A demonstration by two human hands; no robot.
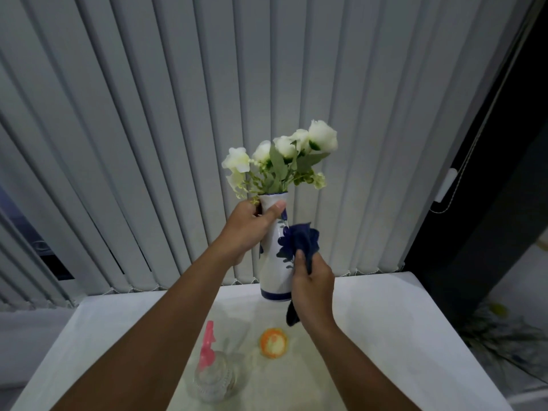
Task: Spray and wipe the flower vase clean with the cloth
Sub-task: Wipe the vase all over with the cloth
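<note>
A tall white vase (pixel 274 271) with blue flower patterns and a blue base band holds white flowers (pixel 281 155) and is tilted slightly, its base at the table's far edge. My left hand (pixel 249 229) grips the vase at its neck, thumb across the front. My right hand (pixel 312 283) holds a dark blue cloth (pixel 305 244) pressed against the right side of the vase body; a tail of the cloth hangs below the hand. A clear spray bottle (pixel 215 378) with a pink trigger head stands on the table near my left forearm.
A white table (pixel 400 336) carries an orange and yellow round object (pixel 273 342) near the middle. Grey vertical blinds (pixel 178 114) hang right behind the table. A dark frame (pixel 489 188) with a pull cord stands at the right.
</note>
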